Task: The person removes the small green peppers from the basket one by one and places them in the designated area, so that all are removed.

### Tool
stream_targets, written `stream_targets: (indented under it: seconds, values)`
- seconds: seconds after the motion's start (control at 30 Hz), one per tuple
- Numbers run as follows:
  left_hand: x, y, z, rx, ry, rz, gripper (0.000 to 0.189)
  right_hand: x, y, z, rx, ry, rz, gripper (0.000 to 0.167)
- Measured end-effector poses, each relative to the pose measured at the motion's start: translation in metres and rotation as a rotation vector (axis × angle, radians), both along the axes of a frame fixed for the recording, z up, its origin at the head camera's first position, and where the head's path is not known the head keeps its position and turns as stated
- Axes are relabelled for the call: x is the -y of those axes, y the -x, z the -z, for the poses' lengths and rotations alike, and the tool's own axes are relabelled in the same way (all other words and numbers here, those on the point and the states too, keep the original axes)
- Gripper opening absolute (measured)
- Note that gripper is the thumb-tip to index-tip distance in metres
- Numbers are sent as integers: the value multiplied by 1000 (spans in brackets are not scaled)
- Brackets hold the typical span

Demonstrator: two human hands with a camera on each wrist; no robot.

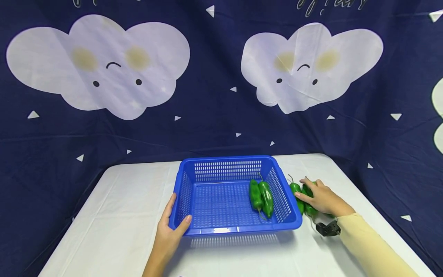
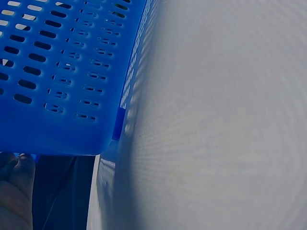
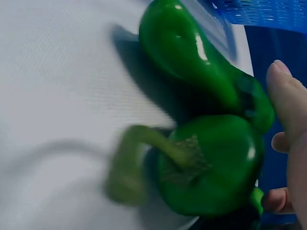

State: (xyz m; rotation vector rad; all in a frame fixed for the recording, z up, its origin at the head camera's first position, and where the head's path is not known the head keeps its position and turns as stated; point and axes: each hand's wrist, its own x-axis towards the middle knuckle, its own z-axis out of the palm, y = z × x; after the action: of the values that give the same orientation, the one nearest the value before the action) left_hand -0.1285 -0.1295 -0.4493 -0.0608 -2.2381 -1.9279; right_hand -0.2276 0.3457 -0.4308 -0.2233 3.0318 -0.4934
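Note:
A blue plastic basket (image 1: 238,230) with slotted walls stands on the white table. At its left rim, my left hand (image 1: 165,234) grips the edge, thumb over the inner side and fingers outside; in the left wrist view only part of that hand shows beside the basket wall (image 2: 62,134). Two green peppers (image 1: 265,198) lie inside, near the basket's right wall. Just right of the basket, my right hand (image 1: 323,198) is spread over several more green peppers (image 1: 295,188). The right wrist view shows a stemmed pepper (image 3: 220,163) and another pepper (image 3: 177,43) close beside the hand.
The white tablecloth (image 1: 114,215) covers the table on both sides of the basket. Behind hangs a dark blue curtain (image 1: 214,127) with cloud prints. A small black device (image 1: 328,228) sits below the right wrist.

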Motion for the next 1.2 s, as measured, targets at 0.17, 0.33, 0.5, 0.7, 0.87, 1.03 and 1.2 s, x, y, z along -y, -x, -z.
stream_targets:
  seconds: [0.17,0.33,0.5,0.7,0.87,1.03,1.2]
  values:
    - [0,1,-1,-6,9,0,82,0,3,-8,-55,39,-2,77]
    - [0,1,-1,0,20,-5,82,4,6,-23,-90,96,3,72]
    - [0,0,0,-1,19,-10,82,7,10,-37,-90,170,16,73]
    - [0,0,0,-5,26,-18,81,21,7,-58,-66,261,19,76]
    - [0,0,1,-5,16,-13,81,39,3,-69,-72,301,7,79]
    - [0,0,1,-10,21,-8,81,61,-2,-76,-90,332,-14,77]
    - [0,0,1,-13,23,-11,81,84,-5,-78,-122,337,-59,75]
